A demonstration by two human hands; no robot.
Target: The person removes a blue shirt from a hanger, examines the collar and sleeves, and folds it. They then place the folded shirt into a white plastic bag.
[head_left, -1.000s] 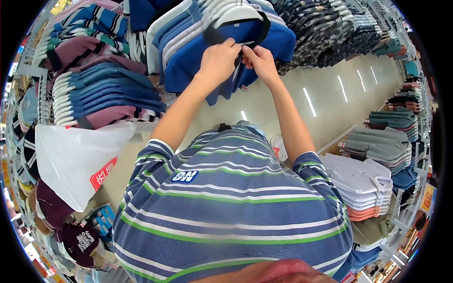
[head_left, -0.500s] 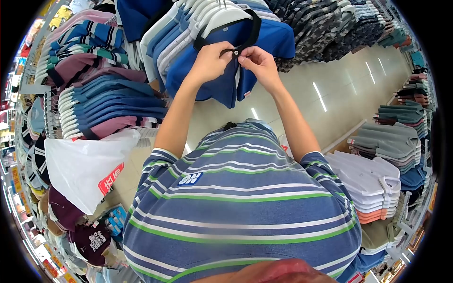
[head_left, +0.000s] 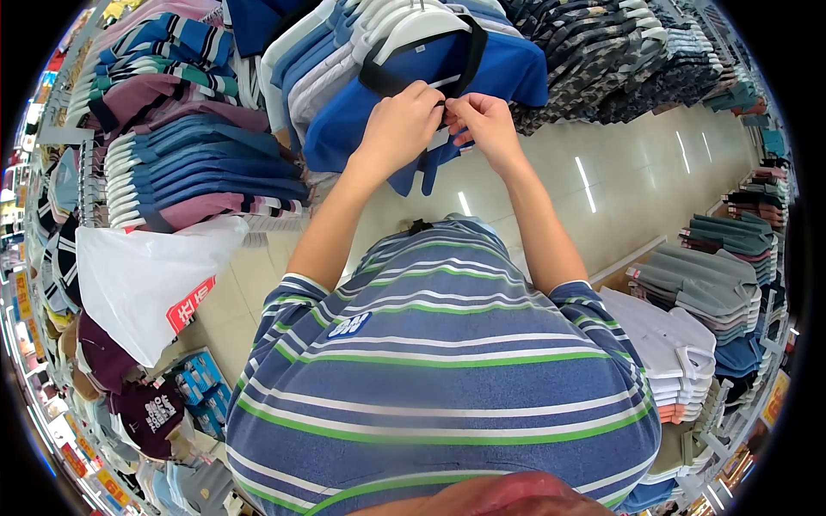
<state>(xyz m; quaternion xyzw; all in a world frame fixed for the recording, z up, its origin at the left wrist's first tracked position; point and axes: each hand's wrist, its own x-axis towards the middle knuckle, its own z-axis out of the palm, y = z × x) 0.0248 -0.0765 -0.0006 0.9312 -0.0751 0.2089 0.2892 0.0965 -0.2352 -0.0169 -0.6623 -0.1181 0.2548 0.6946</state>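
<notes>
Blue shirt (head_left: 348, 119) hung collar-up, front facing the person, long axis running downward; left hand (head_left: 403, 129) and right hand (head_left: 489, 131) pinched its front below the neck.

Shirt (head_left: 344, 129) is hanging foremost in middle row (head_left: 320, 90); second row (head_left: 572, 73) is hanging rightward, third row (head_left: 198, 159) leftward. Bag (head_left: 146, 284) is occupying near edge of left rack (head_left: 64, 136); floor (head_left: 628, 168) is stretching right.

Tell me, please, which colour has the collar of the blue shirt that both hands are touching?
The collar is black, seen best in the head view.
</notes>
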